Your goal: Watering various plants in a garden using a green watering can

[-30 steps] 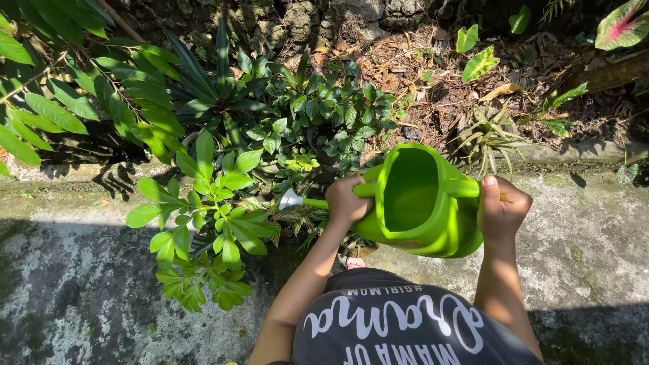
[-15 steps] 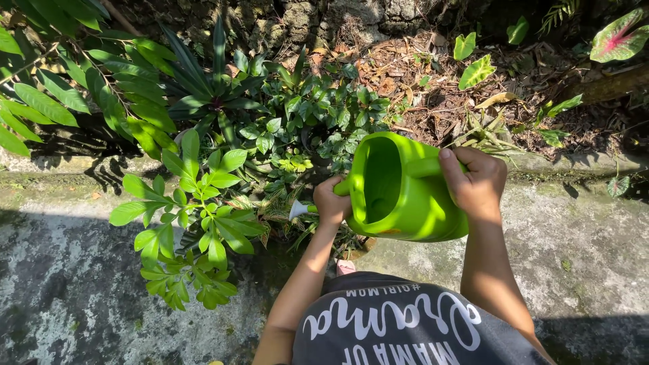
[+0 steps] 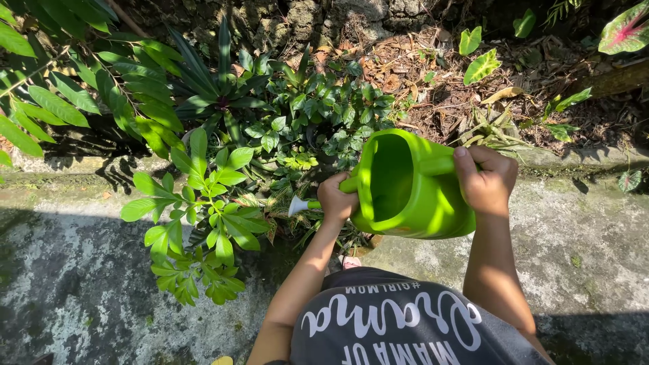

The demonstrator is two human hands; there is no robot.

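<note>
We hold a bright green watering can (image 3: 412, 192) in both hands over the edge of a concrete path (image 3: 81, 270), just in front of our dark printed shirt (image 3: 399, 324). Its long axis runs across the view, from the handle on the right to the spout (image 3: 304, 204) on the left, and the whole can is tipped so the spout points left and slightly down, its pale rose tip in among the leaves of a small leafy plant (image 3: 203, 216). Our left hand (image 3: 336, 198) is curled shut around the base of the spout where it meets the body; our right hand (image 3: 487, 179) is closed in a fist around the handle, thumb on top. The open mouth of the can faces up toward us, but its inside lies in shade and we cannot tell whether it holds water. No stream is clear at the rose. The can's underside is hidden, and a pot beneath the plant is hard to make out under the foliage. A pink-veined leaf (image 3: 627, 27) is cut off at the upper right corner.
</note>
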